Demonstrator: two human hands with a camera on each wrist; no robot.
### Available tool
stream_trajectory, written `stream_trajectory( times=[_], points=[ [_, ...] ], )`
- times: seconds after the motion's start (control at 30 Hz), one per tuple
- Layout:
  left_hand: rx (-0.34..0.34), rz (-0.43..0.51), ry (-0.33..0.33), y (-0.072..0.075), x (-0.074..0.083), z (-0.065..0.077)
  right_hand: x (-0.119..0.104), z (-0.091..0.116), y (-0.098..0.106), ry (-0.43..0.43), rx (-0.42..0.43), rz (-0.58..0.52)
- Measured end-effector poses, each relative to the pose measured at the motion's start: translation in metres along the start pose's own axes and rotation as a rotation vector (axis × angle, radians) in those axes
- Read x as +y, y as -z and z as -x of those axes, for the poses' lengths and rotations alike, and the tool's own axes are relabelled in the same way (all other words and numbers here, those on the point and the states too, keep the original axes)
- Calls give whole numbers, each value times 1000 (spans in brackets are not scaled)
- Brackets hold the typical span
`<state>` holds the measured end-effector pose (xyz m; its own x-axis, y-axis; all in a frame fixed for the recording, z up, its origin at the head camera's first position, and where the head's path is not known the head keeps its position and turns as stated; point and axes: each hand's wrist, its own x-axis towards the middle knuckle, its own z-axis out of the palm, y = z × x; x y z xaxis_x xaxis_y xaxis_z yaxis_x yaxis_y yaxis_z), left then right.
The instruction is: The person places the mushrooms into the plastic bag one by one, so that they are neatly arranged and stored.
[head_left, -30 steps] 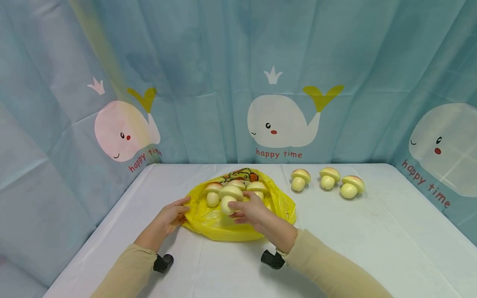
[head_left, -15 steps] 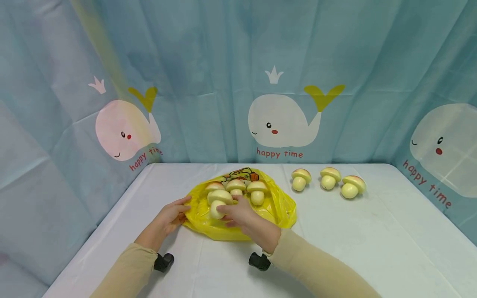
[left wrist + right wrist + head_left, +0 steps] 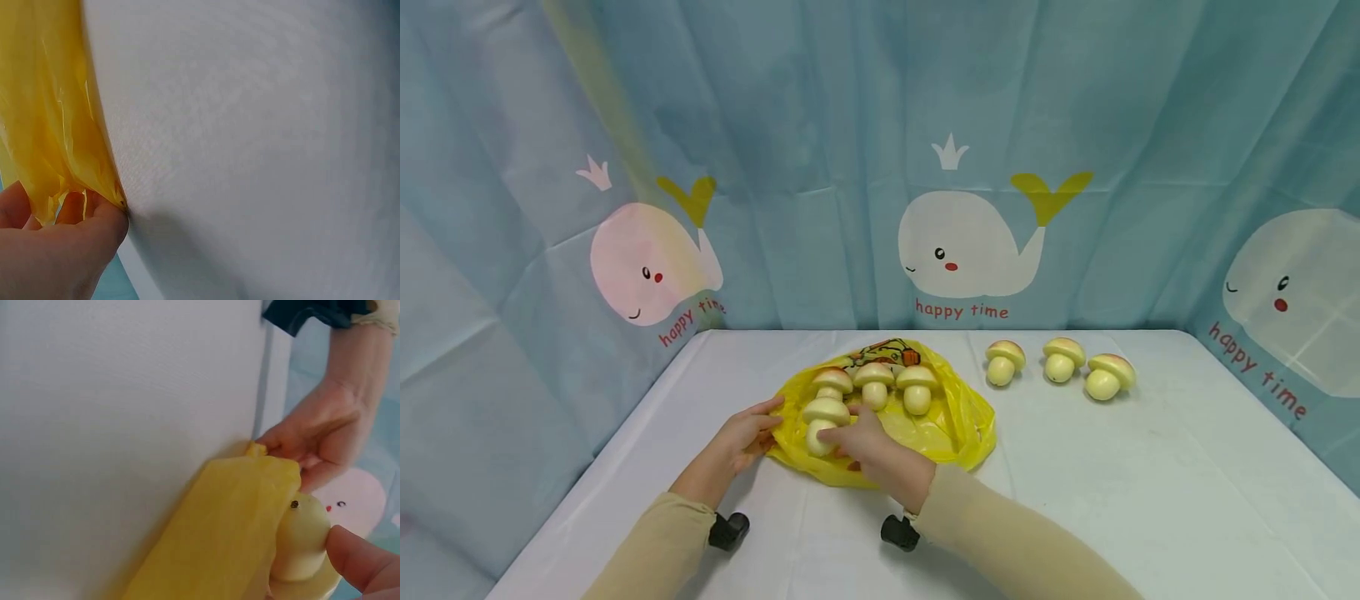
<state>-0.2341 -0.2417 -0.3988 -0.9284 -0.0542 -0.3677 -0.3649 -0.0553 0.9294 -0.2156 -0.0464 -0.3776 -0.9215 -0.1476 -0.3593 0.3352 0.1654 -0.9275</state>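
A yellow plastic bag point(image 3: 917, 429) lies spread on the table, its mouth facing up and toward me. My left hand point(image 3: 745, 435) pinches the bag's left edge, which the left wrist view shows bunched between thumb and fingers. With thumb and fingers, my right hand point(image 3: 868, 442) grips a toy mushroom point(image 3: 824, 412) over the front left of the bag. Behind it inside the bag stand three more: a left mushroom point(image 3: 832, 381), a middle mushroom point(image 3: 874, 385) and a right mushroom point(image 3: 917, 390). In the right wrist view the held mushroom's stem point(image 3: 303, 537) is beside the bag's edge.
Three loose toy mushrooms stand right of the bag on the white table point(image 3: 1120, 483): a near-left one point(image 3: 1003, 362), a middle one point(image 3: 1063, 359) and a right one point(image 3: 1108, 376). A blue curtain point(image 3: 820, 167) with printed whales hangs behind the table.
My right hand has carried its mushroom left and down, to the bag's front left. The middle mushroom in the bag has come into full view. My left hand stays at the bag's edge.
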Motion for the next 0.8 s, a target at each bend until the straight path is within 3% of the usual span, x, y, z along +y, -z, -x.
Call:
stream_trajectory(
  times=[0.23,0.8],
  points=[
    [-17,-23,-16,0,0,2,4,-1,-8,28,2,98],
    [-26,-24,-19,0,0,2,6,-4,-7,12,-13,106]
  ],
)
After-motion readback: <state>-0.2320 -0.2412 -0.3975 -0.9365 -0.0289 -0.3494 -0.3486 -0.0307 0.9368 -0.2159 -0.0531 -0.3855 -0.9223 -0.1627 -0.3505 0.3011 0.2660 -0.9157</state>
